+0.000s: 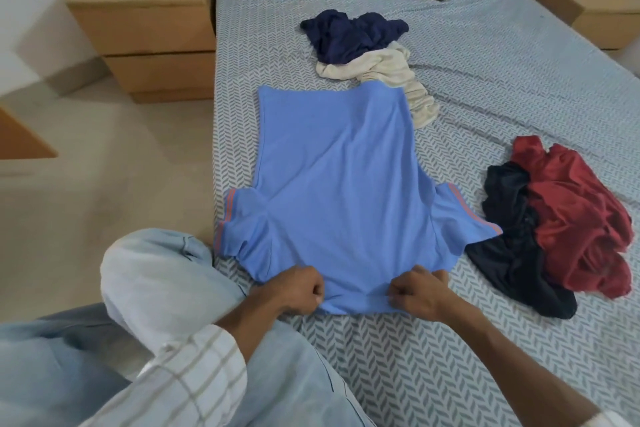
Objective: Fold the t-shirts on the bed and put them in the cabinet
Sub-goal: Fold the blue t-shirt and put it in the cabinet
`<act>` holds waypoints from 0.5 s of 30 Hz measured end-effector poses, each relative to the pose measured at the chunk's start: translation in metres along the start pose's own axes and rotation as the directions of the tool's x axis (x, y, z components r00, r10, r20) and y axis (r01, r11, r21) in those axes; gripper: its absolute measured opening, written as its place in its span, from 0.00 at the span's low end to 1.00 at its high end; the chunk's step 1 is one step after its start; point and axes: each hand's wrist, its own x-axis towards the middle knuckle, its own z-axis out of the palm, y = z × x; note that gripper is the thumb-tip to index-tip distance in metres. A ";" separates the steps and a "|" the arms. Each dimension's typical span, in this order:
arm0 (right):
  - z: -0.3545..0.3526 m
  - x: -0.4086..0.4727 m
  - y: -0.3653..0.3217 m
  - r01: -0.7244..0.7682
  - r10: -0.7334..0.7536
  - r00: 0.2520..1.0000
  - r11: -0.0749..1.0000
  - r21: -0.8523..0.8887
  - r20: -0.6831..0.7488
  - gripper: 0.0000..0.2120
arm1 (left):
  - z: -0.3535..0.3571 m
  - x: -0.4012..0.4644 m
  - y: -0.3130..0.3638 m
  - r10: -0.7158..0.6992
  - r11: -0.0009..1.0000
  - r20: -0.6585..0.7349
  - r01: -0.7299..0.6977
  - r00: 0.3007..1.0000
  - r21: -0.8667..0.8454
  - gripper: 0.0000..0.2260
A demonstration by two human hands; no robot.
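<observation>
On the near part of the bed (485, 87) I see the blue t-shirt (332, 177) spread flat, collar end toward me, sleeves out to both sides. My left hand (298, 289) and right hand (419, 291) each pinch its near edge, fingers curled into the fabric. Beyond its hem lie a crumpled navy shirt (349, 35) and a cream shirt (394, 76), touching each other. To the right sits a heap of a red shirt (581, 218) over a black shirt (512, 253). Wooden nightstands (145, 28) flank the bed.
</observation>
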 end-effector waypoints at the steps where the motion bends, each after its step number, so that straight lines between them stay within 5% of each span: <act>1: 0.001 0.003 -0.007 -0.007 0.006 1.000 0.998 -0.064 -0.014 0.07 | 0.001 -0.001 -0.005 -0.017 1.000 -0.011 0.017 1.000 0.008 0.04; 6: 0.002 0.017 -0.051 0.094 -0.150 0.939 0.977 -0.190 -0.310 0.17 | -0.026 -0.006 -0.016 -0.123 0.967 -0.300 0.047 0.946 -0.249 0.04; 10: 0.004 0.045 -0.126 0.376 -0.367 0.854 0.925 -0.050 -0.370 0.17 | -0.065 -0.003 -0.054 -0.380 0.915 -0.635 0.172 0.673 -0.365 0.12; 12: 0.007 0.057 -0.170 0.435 -0.431 0.858 0.899 -0.049 -0.278 0.17 | -0.082 -0.005 -0.075 -0.551 0.834 -0.590 0.370 0.590 -0.409 0.17; 15: 0.012 0.069 -0.217 0.420 -0.423 0.890 0.906 -0.057 -0.172 0.21 | -0.094 -0.004 -0.093 -0.719 0.685 -0.386 0.497 0.578 -0.532 0.23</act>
